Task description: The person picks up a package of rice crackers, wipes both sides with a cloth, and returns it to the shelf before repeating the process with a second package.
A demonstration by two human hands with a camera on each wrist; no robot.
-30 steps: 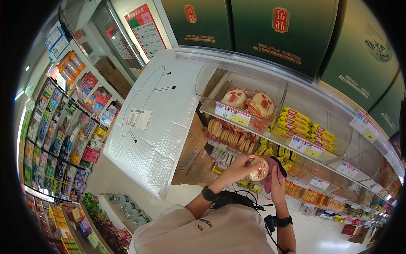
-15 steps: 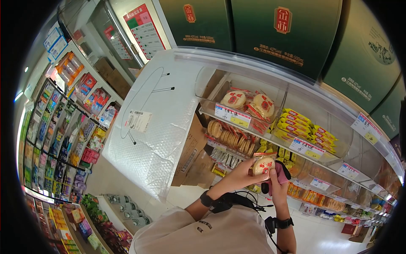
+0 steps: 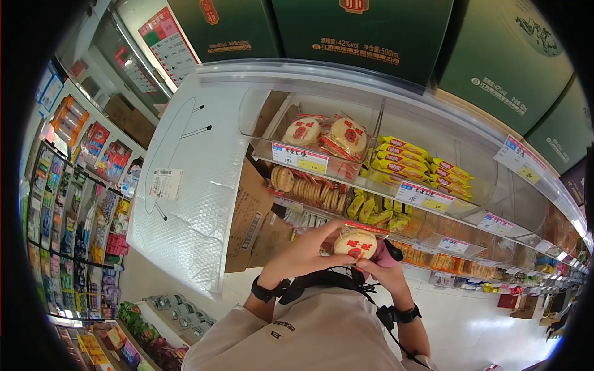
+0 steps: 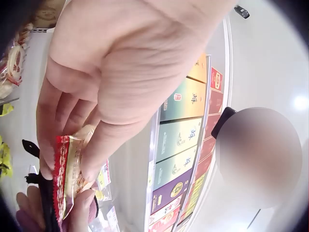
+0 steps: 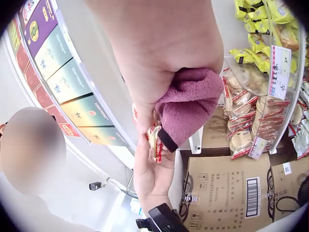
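In the head view, a round rice cracker pack [image 3: 355, 245] in clear wrapper with red print is held up in front of the chest. My left hand [image 3: 317, 246] pinches it from the left, and the left wrist view shows thumb and fingers on either side of the wrapper [image 4: 67, 169]. From the right, my right hand [image 3: 385, 273] lays its thumb at the pack's lower edge. A purple-pink terry cloth [image 5: 193, 104] with a black band is bunched in the right hand's grip, beside the pack.
A clear shelf bin holds more rice crackers [image 3: 346, 136], next to yellow wafer packs [image 3: 399, 157]. Round biscuits [image 3: 309, 187] fill the tier below. Green boxes [image 3: 352, 34] stand on top. A silver-wrapped panel [image 3: 192, 148] is at left, above cardboard cartons [image 3: 250, 213].
The view has turned right, so the shelf appears further left. The cracker pack has been turned from tilted to facing the head camera, its red print upright; both hands remain on it.
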